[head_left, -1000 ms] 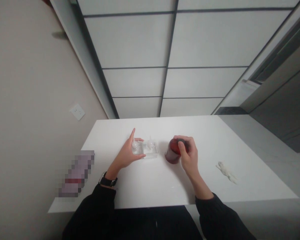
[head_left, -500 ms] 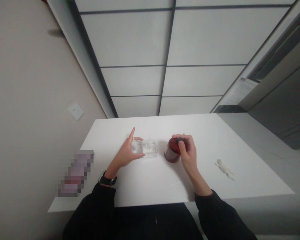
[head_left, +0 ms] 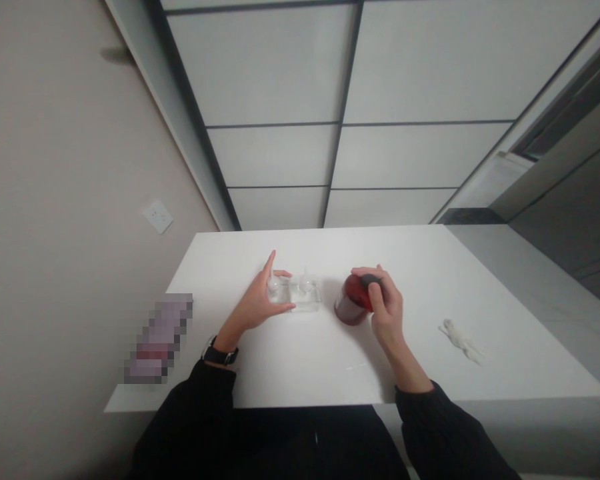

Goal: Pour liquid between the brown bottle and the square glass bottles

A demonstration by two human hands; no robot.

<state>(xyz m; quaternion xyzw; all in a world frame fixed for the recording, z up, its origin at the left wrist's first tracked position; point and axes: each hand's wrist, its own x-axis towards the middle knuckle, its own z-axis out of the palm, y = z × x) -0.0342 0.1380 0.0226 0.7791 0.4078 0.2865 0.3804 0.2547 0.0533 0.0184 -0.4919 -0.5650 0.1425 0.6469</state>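
Observation:
A clear two-part container with rounded see-through knobs on top sits on the white table. My left hand is around its left end, thumb on the near side and fingers on the far side, one finger pointing up. To the right of it is a dark red bottle with a pale label and a black cap, leaning to the right. My right hand grips its upper part, thumb by the cap. The bottle's right side is hidden behind that hand. A gap separates bottle and container.
A crumpled whitish cloth-like thing lies on the right of the table. A blurred-out pinkish object is at the left edge. Beyond the table stand white panelled doors; a wall with a socket is on the left.
The whole view has shifted slightly. The bottle's top has tipped a little further right with my right hand, and more of its cap shows. My left hand stays at the container.

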